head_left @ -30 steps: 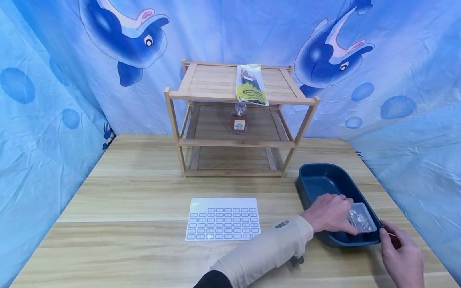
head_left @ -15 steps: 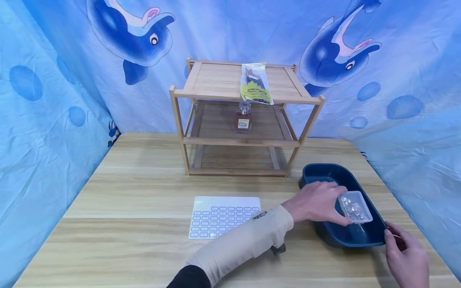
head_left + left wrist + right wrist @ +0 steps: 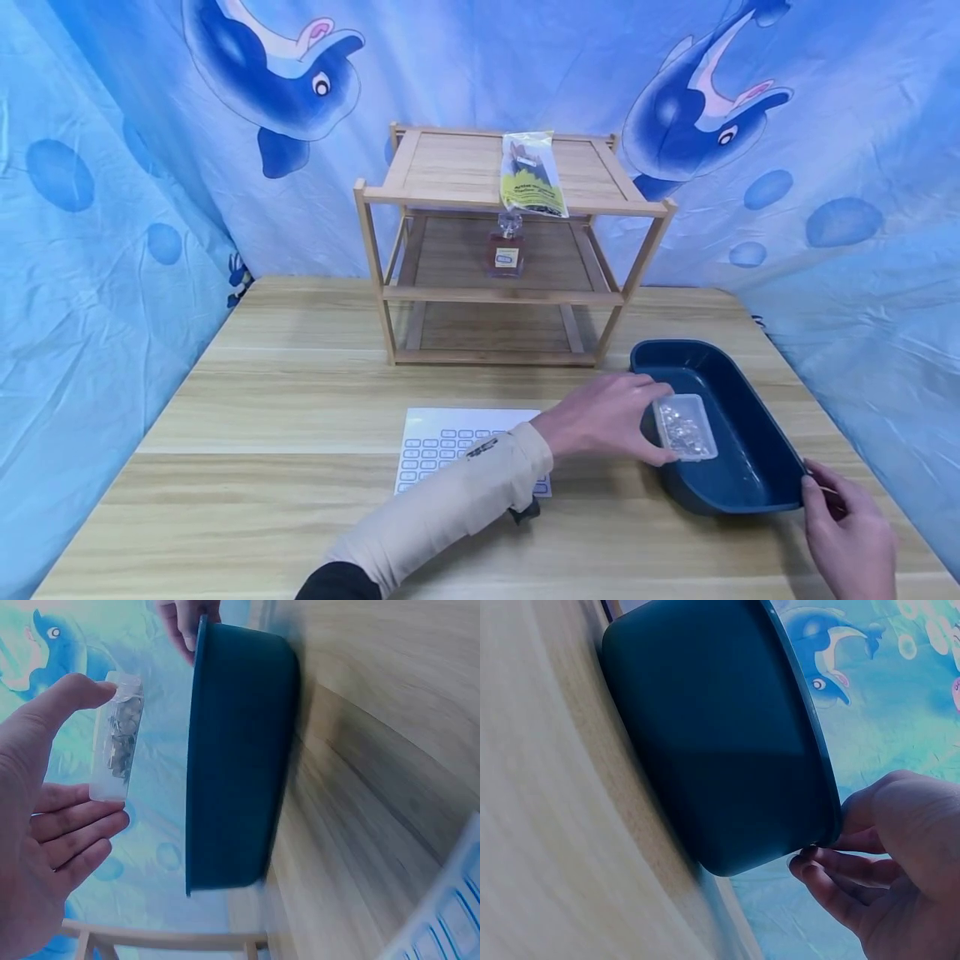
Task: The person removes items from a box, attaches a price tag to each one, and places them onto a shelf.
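My left hand (image 3: 607,417) grips a small clear plastic box (image 3: 685,427) between thumb and fingers. Small shiny metallic pieces fill part of the box, as the left wrist view shows of the same clear box (image 3: 122,735). It hangs above the near left rim of a dark blue tub (image 3: 750,417). At the tub's near right corner, my right hand (image 3: 851,525) pinches the rim. The right wrist view has its thumb and fingertips (image 3: 810,862) at that corner of the tub (image 3: 720,742).
A three-tier wooden rack (image 3: 487,325) stands at the back. On its top lies a plastic packet (image 3: 534,175); a perfume bottle (image 3: 505,250) is on the middle shelf. A white sheet with printed labels (image 3: 427,425) lies on the table (image 3: 262,483), partly under the left forearm.
My left hand has lifted the clear box out of the tub and carried it left to the tub's near left rim. The right hand stays at the tub's corner.
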`<state>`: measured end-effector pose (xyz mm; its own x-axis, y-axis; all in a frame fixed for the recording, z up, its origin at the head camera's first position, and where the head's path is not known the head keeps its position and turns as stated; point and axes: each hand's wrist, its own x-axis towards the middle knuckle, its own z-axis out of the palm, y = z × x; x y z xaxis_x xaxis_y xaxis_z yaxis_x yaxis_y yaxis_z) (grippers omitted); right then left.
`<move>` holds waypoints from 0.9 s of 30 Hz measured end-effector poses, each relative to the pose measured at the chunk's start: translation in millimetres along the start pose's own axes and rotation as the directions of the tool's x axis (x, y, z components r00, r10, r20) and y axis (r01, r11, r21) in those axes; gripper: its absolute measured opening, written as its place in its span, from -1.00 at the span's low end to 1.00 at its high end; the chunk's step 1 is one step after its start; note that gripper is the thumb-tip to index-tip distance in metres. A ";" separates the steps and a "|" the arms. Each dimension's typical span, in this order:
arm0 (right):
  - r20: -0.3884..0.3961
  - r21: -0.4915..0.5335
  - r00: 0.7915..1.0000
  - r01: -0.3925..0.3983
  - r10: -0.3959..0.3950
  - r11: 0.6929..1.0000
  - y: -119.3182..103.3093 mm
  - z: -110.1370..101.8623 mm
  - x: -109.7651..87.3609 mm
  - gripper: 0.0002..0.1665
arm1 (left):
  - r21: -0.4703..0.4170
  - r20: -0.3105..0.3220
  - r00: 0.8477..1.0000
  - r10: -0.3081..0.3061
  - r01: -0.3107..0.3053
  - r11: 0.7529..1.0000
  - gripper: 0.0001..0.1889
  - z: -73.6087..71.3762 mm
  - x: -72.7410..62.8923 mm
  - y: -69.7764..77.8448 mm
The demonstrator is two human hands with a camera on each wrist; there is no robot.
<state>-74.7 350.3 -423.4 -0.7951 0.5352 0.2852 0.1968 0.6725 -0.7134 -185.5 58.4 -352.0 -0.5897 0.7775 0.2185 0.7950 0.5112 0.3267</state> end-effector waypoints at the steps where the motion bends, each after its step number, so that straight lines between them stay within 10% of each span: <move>1: 0.003 0.002 1.000 0.004 -0.004 1.000 0.1 0.0 -0.2 -0.62 | -0.005 -0.004 1.000 0.004 -0.004 1.000 -0.21 -0.4 -4.0 -2.2; 9: 0.002 -0.002 1.000 0.015 -0.015 1.000 -2.6 0.6 -0.2 -0.63 | -0.123 0.000 1.000 -0.015 0.015 0.992 -0.30 -2.1 -35.4 -22.5; 15: -0.008 -0.003 0.999 0.037 -0.037 0.999 -1.8 0.2 -0.5 -0.64 | -0.048 0.047 0.996 -0.082 0.084 0.995 -0.22 2.7 -53.8 -32.8; 27: -0.018 -0.015 0.998 0.054 -0.054 0.998 -1.3 0.7 -0.6 -0.65 | -0.055 0.107 0.986 -0.127 0.134 0.989 -0.32 22.5 -67.2 -41.5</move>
<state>-74.9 348.8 -423.1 -0.7943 0.5072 0.3345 0.1624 0.7077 -0.6876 -175.7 -6.9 -400.9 -0.6677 0.7406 0.0757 0.6998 0.5898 0.4030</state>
